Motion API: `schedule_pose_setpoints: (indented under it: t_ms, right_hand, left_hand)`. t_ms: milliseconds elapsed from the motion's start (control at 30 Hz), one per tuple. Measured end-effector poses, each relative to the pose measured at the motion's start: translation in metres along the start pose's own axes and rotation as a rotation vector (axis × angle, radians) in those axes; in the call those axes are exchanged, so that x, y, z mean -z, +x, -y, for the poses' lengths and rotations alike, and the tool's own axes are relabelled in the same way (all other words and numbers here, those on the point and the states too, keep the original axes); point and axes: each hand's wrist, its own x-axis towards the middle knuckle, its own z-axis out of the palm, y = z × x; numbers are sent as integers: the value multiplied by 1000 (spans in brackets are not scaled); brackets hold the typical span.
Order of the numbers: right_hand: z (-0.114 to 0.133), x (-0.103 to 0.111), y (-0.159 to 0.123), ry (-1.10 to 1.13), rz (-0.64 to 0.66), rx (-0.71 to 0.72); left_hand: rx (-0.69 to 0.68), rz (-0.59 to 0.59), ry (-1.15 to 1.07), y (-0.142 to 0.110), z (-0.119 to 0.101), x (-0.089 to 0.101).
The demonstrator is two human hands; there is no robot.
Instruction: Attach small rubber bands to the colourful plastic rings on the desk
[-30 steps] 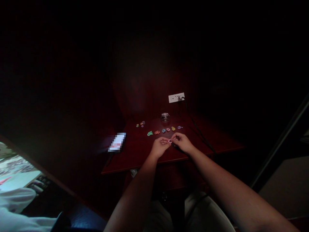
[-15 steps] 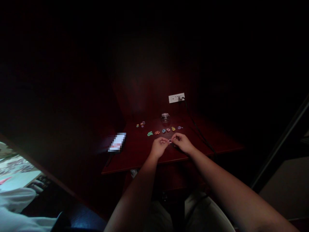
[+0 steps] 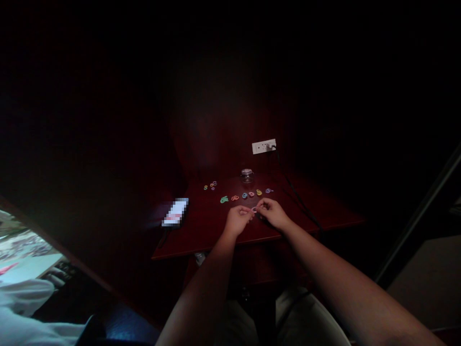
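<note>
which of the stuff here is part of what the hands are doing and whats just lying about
Seemingly in use:
pale loop, held between the left hand and right hand
row of coloured loops
probably the loose loops farther back, to the left

Seemingly just around:
phone
black cable
wall socket
clear jar, though its part is unclear

Left hand (image 3: 238, 220) and right hand (image 3: 272, 212) holding pale loop (image 3: 254, 208), clear jar (image 3: 247, 178) beyond
</note>
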Motion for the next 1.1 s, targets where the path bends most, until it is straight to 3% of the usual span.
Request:
schedule_pose_setpoints:
  t_ms: [233, 467, 733, 1033, 1100]
  right_hand:
    - [-2, 0, 0, 2, -2, -8]
    - [-5, 0, 3, 172, -77, -61]
    - [-2, 0, -2, 8, 68, -26]
    - [2, -1, -3, 10, -22, -49]
    - [4, -1, -3, -6, 7, -43]
  left_hand:
    - [6, 12, -1, 0, -1, 0]
    - [-21, 12, -11, 0, 1, 1]
    - [-1, 28, -9, 0, -3, 1]
    - [-55, 12, 20, 2, 5, 1]
    - [-57, 16, 15, 3, 7, 1]
